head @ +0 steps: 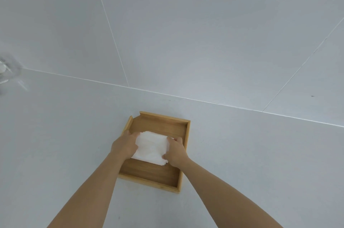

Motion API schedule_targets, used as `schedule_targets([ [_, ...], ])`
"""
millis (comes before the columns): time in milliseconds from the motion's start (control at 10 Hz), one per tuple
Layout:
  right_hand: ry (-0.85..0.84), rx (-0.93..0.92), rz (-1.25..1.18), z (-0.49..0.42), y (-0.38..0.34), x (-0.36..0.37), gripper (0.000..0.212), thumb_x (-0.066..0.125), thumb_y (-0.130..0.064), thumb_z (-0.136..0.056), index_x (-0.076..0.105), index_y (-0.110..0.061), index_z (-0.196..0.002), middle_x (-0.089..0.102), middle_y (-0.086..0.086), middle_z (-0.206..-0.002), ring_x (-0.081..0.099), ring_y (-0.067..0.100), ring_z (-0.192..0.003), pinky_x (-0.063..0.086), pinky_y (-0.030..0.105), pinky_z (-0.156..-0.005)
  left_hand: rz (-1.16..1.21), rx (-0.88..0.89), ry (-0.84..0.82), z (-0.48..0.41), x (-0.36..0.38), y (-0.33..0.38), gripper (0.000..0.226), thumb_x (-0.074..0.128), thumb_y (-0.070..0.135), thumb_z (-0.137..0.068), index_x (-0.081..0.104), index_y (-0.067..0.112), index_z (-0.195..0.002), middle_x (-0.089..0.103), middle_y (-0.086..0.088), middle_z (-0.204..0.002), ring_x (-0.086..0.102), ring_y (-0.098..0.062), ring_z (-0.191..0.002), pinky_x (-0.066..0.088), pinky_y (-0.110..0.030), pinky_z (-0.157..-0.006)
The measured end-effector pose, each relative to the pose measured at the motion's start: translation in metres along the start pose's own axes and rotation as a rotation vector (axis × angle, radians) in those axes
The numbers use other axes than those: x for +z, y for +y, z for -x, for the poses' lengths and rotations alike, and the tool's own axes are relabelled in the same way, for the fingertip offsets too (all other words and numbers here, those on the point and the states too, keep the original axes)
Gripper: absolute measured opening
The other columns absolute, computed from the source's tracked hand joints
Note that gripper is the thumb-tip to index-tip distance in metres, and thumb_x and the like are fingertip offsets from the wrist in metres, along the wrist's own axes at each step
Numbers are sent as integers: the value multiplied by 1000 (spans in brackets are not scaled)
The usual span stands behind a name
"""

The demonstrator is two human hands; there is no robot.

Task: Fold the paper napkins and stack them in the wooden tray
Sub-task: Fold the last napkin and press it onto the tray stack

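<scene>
A square wooden tray (163, 125) lies on the pale grey tiled floor, low in the middle of the head view. Inside it sits a stack of white folded paper napkins (151, 148). My left hand (125, 144) grips the stack's left edge, fingers curled over it. My right hand (176, 150) grips its right edge, thumb on the near corner. Both bare forearms reach in from the bottom of the frame. The napkin edges under my palms are hidden.
Large grey floor tiles with thin white grout lines (111, 32) spread all around the tray. A blurred clear glassy object (7, 71) shows at the far left edge.
</scene>
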State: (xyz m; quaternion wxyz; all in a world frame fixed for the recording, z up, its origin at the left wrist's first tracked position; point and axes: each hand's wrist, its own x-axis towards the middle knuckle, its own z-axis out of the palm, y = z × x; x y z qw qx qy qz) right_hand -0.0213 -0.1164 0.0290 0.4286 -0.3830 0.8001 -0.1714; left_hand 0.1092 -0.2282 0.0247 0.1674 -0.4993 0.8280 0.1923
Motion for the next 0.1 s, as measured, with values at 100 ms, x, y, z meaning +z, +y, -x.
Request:
schedule_targets([
  [100, 12, -17, -39, 8, -2, -14, 61, 58, -6, -85, 28, -6, -139, 15, 13, -149, 44, 29, -124, 42, 27, -92, -27, 0, 53, 3, -12, 4, 52, 42, 28, -93, 26, 22, -142, 29, -12, -143, 55, -28, -113, 47, -37, -90],
])
